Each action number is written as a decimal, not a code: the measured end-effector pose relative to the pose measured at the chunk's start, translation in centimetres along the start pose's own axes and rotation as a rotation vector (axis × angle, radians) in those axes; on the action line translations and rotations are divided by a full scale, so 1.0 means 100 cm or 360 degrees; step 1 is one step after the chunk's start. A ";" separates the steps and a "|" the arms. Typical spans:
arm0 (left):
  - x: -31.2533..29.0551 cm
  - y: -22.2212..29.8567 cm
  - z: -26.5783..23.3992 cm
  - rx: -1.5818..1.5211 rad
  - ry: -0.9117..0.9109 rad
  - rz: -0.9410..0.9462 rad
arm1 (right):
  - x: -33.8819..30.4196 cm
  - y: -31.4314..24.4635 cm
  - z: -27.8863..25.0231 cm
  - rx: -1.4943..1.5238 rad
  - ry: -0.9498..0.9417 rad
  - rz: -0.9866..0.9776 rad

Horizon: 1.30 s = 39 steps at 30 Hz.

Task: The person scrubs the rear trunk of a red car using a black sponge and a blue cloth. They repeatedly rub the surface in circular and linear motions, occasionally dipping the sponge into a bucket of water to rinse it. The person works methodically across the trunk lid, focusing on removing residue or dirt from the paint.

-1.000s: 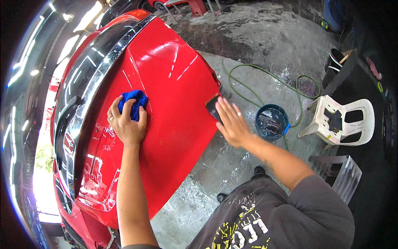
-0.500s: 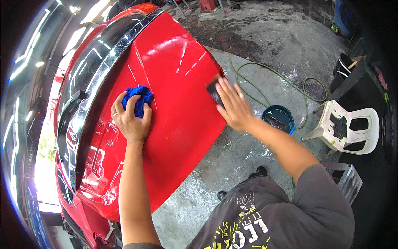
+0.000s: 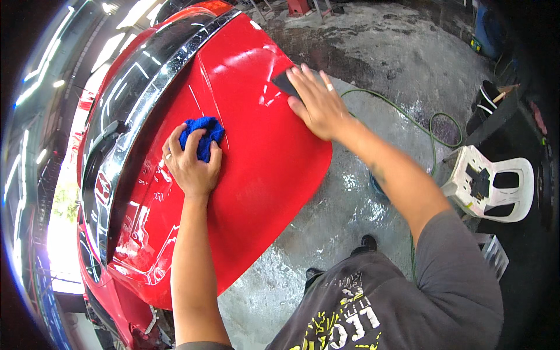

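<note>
A glossy red car panel [image 3: 262, 192] spreads out in front of me, bordered on its left by a shiny dark trim strip and dark glass. My left hand [image 3: 194, 166] rests on the panel with its fingers curled round a bunched blue cloth [image 3: 211, 137]. Farther off, near the panel's far right edge, my right hand [image 3: 321, 105] lies flat with fingers stretched over a dark sheet of sandpaper [image 3: 284, 83], pressing it to the paint. Most of that sheet is hidden under the fingers.
A white plastic chair [image 3: 507, 192] stands on the right with a dark item on its seat. A green hose [image 3: 402, 111] curls over the wet concrete floor [image 3: 350, 198]. My right forearm hides most of a bucket [image 3: 376, 184]. A grey metal stand [image 3: 496, 256] is at lower right.
My right hand has slid the sandpaper away from me and a little left along the panel's edge. My left hand stays on the blue cloth. The view has shifted slightly.
</note>
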<state>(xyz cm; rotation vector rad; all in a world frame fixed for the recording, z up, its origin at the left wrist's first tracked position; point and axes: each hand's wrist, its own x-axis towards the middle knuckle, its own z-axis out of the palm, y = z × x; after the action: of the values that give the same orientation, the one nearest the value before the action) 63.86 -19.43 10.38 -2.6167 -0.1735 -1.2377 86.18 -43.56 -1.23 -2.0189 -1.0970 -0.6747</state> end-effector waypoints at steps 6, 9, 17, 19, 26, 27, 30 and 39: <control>-0.005 -0.006 -0.002 -0.0020 -0.0005 -0.0004 | 0.010 -0.025 -0.010 0.0295 0.0041 0.0164; -0.001 -0.004 -0.002 -0.0030 0.0000 0.0013 | -0.020 -0.053 0.028 0.0167 0.0104 0.0434; -0.007 -0.007 -0.005 -0.0003 -0.0024 -0.0012 | -0.074 -0.147 0.049 -0.0080 0.0087 0.0527; -0.004 -0.006 -0.003 -0.0026 0.0010 0.0027 | -0.022 -0.096 0.035 0.0012 0.0157 0.0830; -0.010 -0.011 -0.004 -0.0043 0.0034 0.0044 | -0.069 -0.213 0.048 0.0061 -0.0072 0.0591; -0.013 -0.012 -0.003 -0.0046 0.0029 0.0045 | -0.067 -0.205 0.047 -0.0009 -0.0066 0.0569; -0.006 -0.010 -0.005 -0.0053 0.0039 0.0056 | -0.017 -0.138 0.041 -0.0171 0.0057 0.0749; -0.013 -0.013 -0.001 -0.0034 0.0050 0.0018 | -0.056 -0.209 0.037 -0.0087 -0.0158 0.0503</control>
<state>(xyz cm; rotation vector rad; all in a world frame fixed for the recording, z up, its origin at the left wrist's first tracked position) 62.73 -18.24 9.66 -2.6109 -0.1402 -1.2832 65.80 -35.52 -0.20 -2.2284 -0.7943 -0.4492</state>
